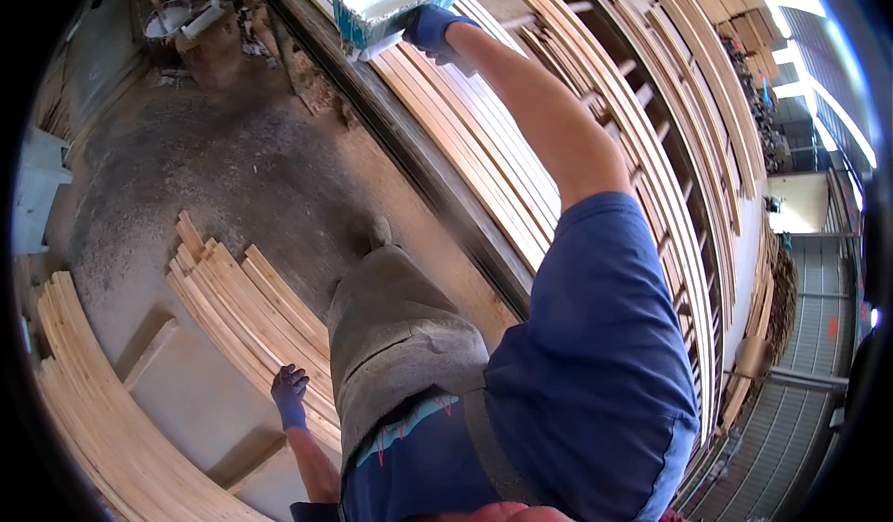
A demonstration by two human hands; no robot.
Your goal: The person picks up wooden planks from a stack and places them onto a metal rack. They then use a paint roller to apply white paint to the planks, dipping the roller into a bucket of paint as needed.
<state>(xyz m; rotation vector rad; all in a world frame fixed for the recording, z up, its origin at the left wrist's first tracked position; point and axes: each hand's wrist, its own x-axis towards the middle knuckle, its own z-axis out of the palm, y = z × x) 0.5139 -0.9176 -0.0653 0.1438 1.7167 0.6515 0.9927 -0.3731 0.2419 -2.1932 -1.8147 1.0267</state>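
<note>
My right hand (433, 34), in a dark blue glove, reaches far out at the top. Its fingers are bent and closed at the near right corner of a paint tray (357, 31), a rectangular trough with blue-green, white-smeared sides and white paint inside. A pale, rounded piece shows under the tray's near edge; its kind is unclear. Beneath lie long planks (465, 140), some bare wood, others coated white. My left hand (290, 387), in a blue glove, hangs low at the left with fingers loosely apart and nothing in it. It is over a stack of bare planks (244, 310).
A dark bench edge (414, 164) runs diagonally beside me. Racks of long boards (642, 140) rise on the right. Paint-stained buckets (206, 47) stand at the upper left. More planks (112, 429) lie at the lower left, near a pale grey crate (37, 192).
</note>
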